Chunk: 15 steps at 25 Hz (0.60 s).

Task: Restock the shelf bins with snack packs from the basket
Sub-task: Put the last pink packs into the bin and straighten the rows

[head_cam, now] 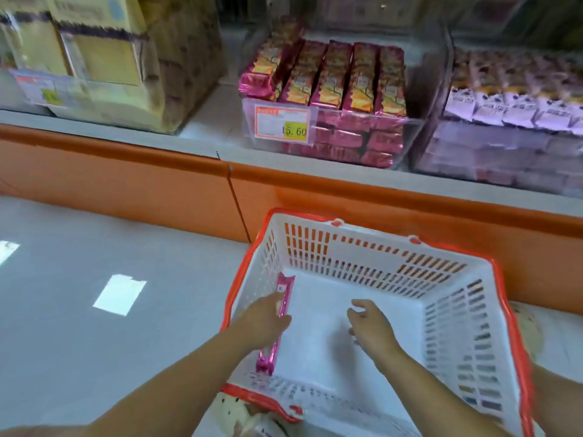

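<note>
**A:** What does the basket [362,257] hold?

**B:** One pink snack pack [286,290], lying lengthwise against its left wall. The left hand [265,320] is on the middle of it, grip closed round the pack.

**A:** And the other hand?

**B:** The right hand [372,326] is over the basket's white bottom, grip loosely spread, holding nothing.

**A:** The shelf bins?

**B:** The clear middle bin [247,121] is stacked with pink packs [331,77], with a row on top rising above its rim. The bin on the right [441,89] holds pale packs [520,102]. On the left stand yellow packs [104,58].

**A:** Room to move?

**B:** The basket's orange rim sits just in front of the shelf's orange lip [126,152]. There is a gap on the shelf between the yellow packs and the middle bin. Open floor [94,247] lies to the left.

**A:** Any writing?

**B:** The middle bin's price tag [280,124] reads "5.60", with a half-hidden digit before it. The rest is too blurred to read.
</note>
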Each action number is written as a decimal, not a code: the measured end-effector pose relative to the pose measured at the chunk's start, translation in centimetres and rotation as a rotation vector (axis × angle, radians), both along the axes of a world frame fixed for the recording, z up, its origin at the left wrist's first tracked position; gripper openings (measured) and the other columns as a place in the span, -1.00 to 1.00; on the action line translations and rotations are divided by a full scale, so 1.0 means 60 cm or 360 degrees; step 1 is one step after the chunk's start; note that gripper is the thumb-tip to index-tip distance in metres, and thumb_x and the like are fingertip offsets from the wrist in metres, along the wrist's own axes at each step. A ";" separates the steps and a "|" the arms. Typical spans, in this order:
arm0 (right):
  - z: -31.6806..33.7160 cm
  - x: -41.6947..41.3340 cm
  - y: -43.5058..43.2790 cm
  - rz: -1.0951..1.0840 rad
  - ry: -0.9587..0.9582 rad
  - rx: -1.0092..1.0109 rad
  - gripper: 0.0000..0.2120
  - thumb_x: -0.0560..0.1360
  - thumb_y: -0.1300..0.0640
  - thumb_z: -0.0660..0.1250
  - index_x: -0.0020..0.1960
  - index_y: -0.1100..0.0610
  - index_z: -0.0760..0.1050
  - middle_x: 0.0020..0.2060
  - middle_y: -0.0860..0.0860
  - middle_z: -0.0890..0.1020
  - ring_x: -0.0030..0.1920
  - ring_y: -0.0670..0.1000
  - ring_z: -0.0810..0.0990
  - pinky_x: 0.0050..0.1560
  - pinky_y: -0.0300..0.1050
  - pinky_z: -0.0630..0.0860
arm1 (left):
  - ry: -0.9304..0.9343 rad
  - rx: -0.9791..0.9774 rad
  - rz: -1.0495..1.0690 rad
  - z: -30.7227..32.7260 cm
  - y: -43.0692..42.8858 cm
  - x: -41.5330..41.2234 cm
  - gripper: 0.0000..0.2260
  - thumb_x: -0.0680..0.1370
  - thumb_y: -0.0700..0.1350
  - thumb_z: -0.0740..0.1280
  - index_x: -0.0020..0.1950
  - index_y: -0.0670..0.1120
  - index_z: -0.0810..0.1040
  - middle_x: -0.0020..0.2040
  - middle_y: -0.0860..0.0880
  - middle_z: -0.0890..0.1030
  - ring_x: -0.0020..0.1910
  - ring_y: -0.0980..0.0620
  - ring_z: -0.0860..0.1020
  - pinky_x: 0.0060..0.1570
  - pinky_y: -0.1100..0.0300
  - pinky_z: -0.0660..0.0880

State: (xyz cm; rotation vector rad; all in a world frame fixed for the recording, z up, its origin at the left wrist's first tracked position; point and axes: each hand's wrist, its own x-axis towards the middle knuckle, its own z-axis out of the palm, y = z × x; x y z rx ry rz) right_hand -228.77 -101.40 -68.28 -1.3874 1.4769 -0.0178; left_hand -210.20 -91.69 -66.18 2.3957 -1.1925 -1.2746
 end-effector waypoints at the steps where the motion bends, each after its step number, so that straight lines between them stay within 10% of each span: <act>1: -0.015 -0.011 0.003 0.0034 0.0034 0.0090 -0.69 0.61 0.08 0.17 0.34 0.05 0.37 0.03 0.05 0.55 -0.08 0.11 0.61 0.02 0.08 0.57 | -0.0049 0.0127 -0.0003 -0.030 -0.002 -0.002 -0.48 0.63 -0.03 0.18 0.55 -0.10 0.10 0.49 -0.12 0.30 0.37 -0.07 0.40 0.25 0.25 0.32; 11: -0.042 -0.044 -0.014 -0.0304 -0.0172 0.0418 -0.80 0.61 0.16 0.17 0.21 0.09 0.46 -0.13 0.06 0.59 -0.28 -0.02 0.53 -0.26 -0.20 0.48 | -0.0419 0.0296 -0.0029 -0.157 -0.043 -0.031 -0.32 0.50 -0.25 0.31 0.51 -0.04 0.01 0.20 -0.14 0.48 0.12 -0.15 0.57 0.06 0.02 0.52; 15: -0.052 -0.059 -0.018 -0.0396 -0.0231 0.0497 -0.76 0.59 0.11 0.21 0.24 0.10 0.46 -0.09 0.05 0.60 -0.24 -0.01 0.55 -0.21 -0.16 0.48 | 0.0584 0.0138 0.0246 -0.107 -0.062 -0.060 -0.39 0.50 -0.33 0.34 0.45 0.02 0.20 -0.05 0.02 0.52 -0.17 0.00 0.58 -0.26 0.21 0.52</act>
